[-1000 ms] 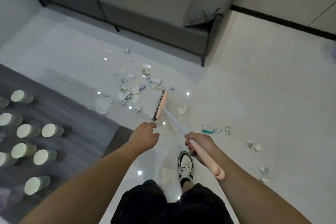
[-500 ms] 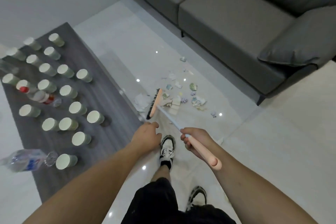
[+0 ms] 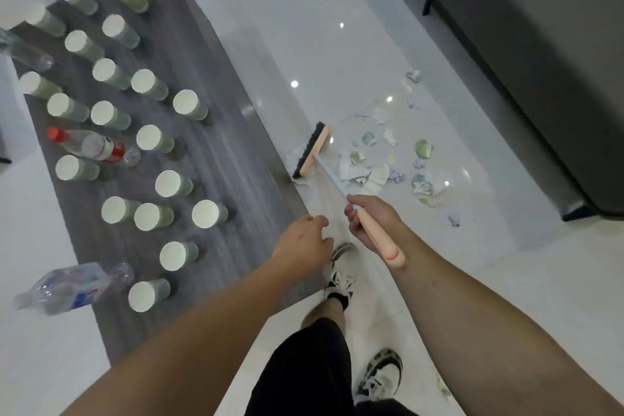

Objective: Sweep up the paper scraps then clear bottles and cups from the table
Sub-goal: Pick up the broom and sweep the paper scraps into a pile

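Gripping the broom (image 3: 351,192) handle in my right hand (image 3: 373,218), I keep its head (image 3: 310,150) on the floor beside the table (image 3: 236,159) edge, paper scraps (image 3: 388,162) scattered just right of it. My left hand (image 3: 304,241) hangs loosely curled, empty. Cups (image 3: 184,103) and bottles (image 3: 87,145) crowd the table; a sofa (image 3: 540,61) borders the scraps.

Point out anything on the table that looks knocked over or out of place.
Two bottles lie on their sides among the upright cups: a red-capped bottle mid-table and a blue-labelled bottle at the near edge, partly overhanging it. A third, clear bottle lies at the far left edge.
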A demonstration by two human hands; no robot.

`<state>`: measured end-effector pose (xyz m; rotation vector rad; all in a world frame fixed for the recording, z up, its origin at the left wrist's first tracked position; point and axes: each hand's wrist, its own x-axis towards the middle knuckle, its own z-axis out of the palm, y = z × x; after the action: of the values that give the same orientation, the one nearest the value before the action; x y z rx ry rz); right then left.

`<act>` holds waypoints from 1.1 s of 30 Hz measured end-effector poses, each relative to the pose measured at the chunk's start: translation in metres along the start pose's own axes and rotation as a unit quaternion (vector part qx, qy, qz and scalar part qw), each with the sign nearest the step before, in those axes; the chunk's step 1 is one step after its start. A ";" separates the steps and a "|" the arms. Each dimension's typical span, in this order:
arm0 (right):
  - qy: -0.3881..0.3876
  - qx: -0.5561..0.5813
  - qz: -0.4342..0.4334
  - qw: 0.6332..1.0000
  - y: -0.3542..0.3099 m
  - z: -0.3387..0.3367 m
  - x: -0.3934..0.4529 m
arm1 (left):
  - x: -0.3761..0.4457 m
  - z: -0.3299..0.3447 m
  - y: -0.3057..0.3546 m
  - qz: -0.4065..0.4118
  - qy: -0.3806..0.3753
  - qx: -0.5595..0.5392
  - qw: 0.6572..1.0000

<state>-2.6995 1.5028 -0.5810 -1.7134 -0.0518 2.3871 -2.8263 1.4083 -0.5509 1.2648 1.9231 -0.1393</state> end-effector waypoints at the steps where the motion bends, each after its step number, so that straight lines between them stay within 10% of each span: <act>1: 0.017 0.002 0.003 1.000 0.000 -0.007 0.001 | 0.006 -0.001 0.002 0.003 -0.005 0.007 1.000; 33: 0.188 0.263 -0.025 0.946 0.280 -0.398 -0.235 | -0.154 0.214 0.221 0.215 -0.120 0.239 0.939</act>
<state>-2.2930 1.1497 -0.5322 -1.8135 0.5412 1.7700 -2.5016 1.3014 -0.5182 1.8645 1.4058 -0.5321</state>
